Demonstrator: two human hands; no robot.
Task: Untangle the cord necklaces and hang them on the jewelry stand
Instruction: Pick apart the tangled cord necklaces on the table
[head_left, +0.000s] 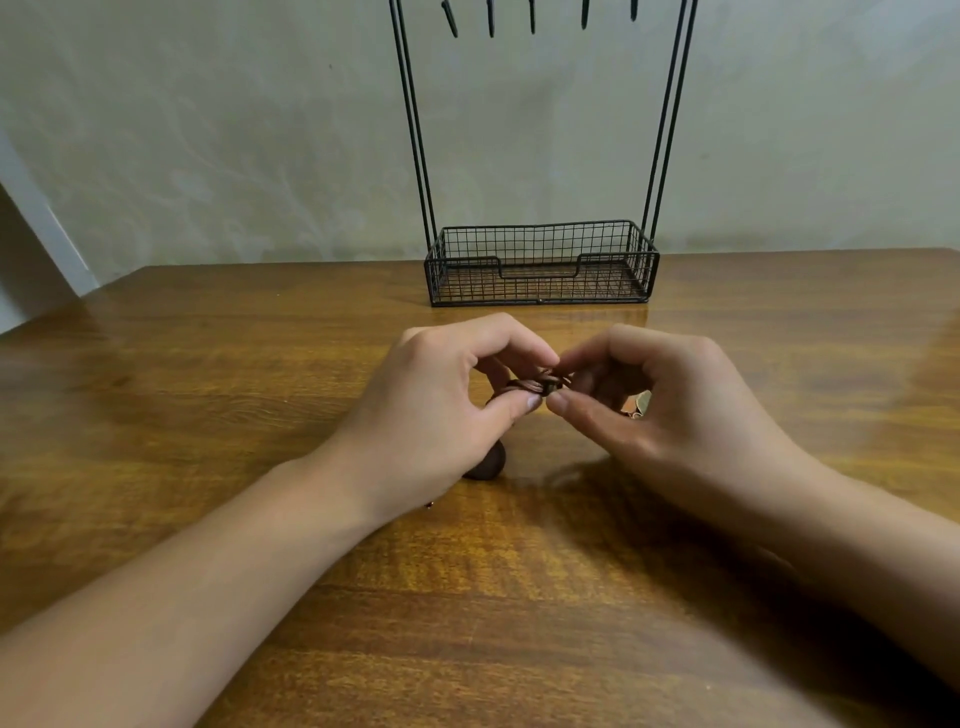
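A: We start at the hands. Our left hand (441, 410) is curled, thumb and forefinger closed in a pinch on the left end of the tangled brown cords (535, 385). Our right hand (680, 415) mirrors it, thumb and forefinger pinching the right end of the same bundle. The remaining fingers of both hands are bent inward.

B: Orientation of the bundle?

A: We read its long axis as running left to right between the two pinches, roughly level, held just above the wooden table (519, 597). A small dark knot or bead sits at its right end, against the right fingertips. We cannot tell how many cords are in the bundle.

B: Anything hanging from it?

A: A dark round pendant (491, 465) shows below the left hand, at the table surface; the cord that joins it to the bundle is hidden by the palm. A pale, small pendant (643, 401) shows behind the right hand, partly covered by the fingers.

B: Moving outward?

A: The black wire jewelry stand (540, 265) is upright on the table beyond the hands, near the wall (208, 156). Its mesh basket forms the base, two pairs of thin rods rise from the basket sides, and its hooks (491, 18) point down at the top edge of the view. The hooks carry nothing.
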